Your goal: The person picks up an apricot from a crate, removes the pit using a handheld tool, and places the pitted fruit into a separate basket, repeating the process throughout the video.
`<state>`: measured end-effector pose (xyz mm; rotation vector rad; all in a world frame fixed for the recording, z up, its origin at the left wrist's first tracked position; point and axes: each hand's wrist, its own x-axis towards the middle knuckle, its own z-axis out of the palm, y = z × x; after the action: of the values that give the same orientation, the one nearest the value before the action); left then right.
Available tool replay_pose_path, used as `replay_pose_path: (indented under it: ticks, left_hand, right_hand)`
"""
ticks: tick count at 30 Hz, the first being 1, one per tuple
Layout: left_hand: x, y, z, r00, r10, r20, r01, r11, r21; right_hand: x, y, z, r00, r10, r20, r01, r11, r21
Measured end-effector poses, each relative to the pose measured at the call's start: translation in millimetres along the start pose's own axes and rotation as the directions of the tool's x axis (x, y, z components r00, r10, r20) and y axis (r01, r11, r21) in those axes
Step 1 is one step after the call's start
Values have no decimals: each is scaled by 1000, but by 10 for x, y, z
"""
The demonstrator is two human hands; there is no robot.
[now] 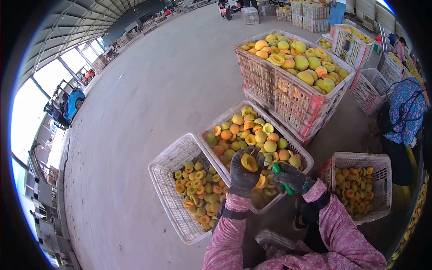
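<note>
My left hand (244,173), in a dark glove, is closed around a yellow peach half (249,163), its hollow side facing up. In my right hand (294,178), also gloved, is a tool with a green handle (288,188); its working end is too small to make out. Both hands are over the near part of a white crate (307,158) of whole and cut peaches (270,146). To the left, touching it, stands another white crate (161,157), partly filled with peach halves (198,189).
A tall stack of crates (292,96), heaped with peaches, stands ahead right. A smaller crate (384,177) of peach halves is at right. Beside it sits a person in a blue patterned garment (407,108). A blue forklift (72,103) is far left on the concrete floor (126,126).
</note>
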<state>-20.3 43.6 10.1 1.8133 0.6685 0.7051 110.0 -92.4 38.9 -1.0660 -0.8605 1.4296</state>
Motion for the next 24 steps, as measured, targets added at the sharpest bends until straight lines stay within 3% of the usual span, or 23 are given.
replay_pose_path:
  ticks: [1, 2, 3, 4, 5, 6, 7, 8, 9, 11, 12, 13, 14, 15, 17, 18, 19, 20, 24]
  left_hand:
    - [-14, -5, 23, 1000, -11, -9, 11, 1000, 1]
    - [-37, 27, 46, 999, -40, -12, 34, 949, -312]
    - [-61, 65, 61, 998, -66, -5, 51, 803, -594]
    - [-71, 83, 67, 996, -90, 9, 59, 575, -816]
    - [-13, 87, -5, 939, -163, 304, 286, -125, -950]
    - [1, 118, -8, 937, -173, 304, 285, -129, -950]
    - [4, 174, -2, 920, -193, 341, 314, -159, -936]
    - [-2, 214, 9, 901, -212, 378, 341, -190, -920]
    - [-10, 226, 25, 898, -219, 381, 342, -195, -919]
    - [-34, 241, 55, 936, -134, 325, 290, -230, -929]
    - [-33, 268, 81, 935, -138, 326, 289, -232, -929]
    - [-28, 303, 115, 945, -229, 234, 243, 11, -970]
    - [-26, 332, 135, 948, -292, 123, 201, 256, -945]
    - [-30, 356, 138, 948, -295, 123, 202, 255, -946]
    - [-33, 389, 139, 922, -367, 120, 116, -34, -993]
    - [-32, 389, 138, 922, -368, 122, 117, -35, -993]
    - [-32, 388, 135, 910, -391, 137, 120, -65, -991]
    - [-31, 385, 136, 898, -414, 152, 123, -96, -988]
    - [3, 173, 170, 880, -405, 246, 185, -184, -965]
  right_hand:
    - [8, -15, 47, 1000, -20, -22, 19, 998, -60]
    - [12, -58, 91, 1000, -12, -14, 11, 998, -56]
    - [13, -111, 133, 997, 81, -5, -81, 994, -68]
    - [15, -137, 149, 985, 173, 3, -172, 982, -80]
    - [24, -133, 141, 974, 226, -7, -226, 970, -93]
    - [53, 36, 50, 972, 235, -5, -235, 968, -88]
    - [99, 319, -108, 983, -168, 72, 182, 850, -494]
    - [116, 486, -197, 828, -473, 301, 514, 426, -744]
    - [121, 491, -221, 832, -468, 297, 509, 433, -744]
    - [134, 460, -254, 582, -560, 590, 533, -286, -797]
    - [108, 425, -208, 585, -559, 588, 533, -281, -798]
    - [75, 349, -115, 889, -428, 164, 366, 447, -816]
    - [50, 280, -31, 994, 23, -110, -67, 906, -417]
    - [54, 206, 23, 994, 26, -110, -70, 906, -416]
    - [95, 80, 73, 999, 53, 1, -49, 936, -349]
    - [123, 128, 57, 999, 54, 0, -50, 936, -349]
    - [176, 212, 27, 889, -430, 158, 405, 579, -708]
    - [203, 260, 10, 563, -674, 478, 598, -68, -799]
    - [145, 161, 84, 682, -514, 520, 497, -196, -845]
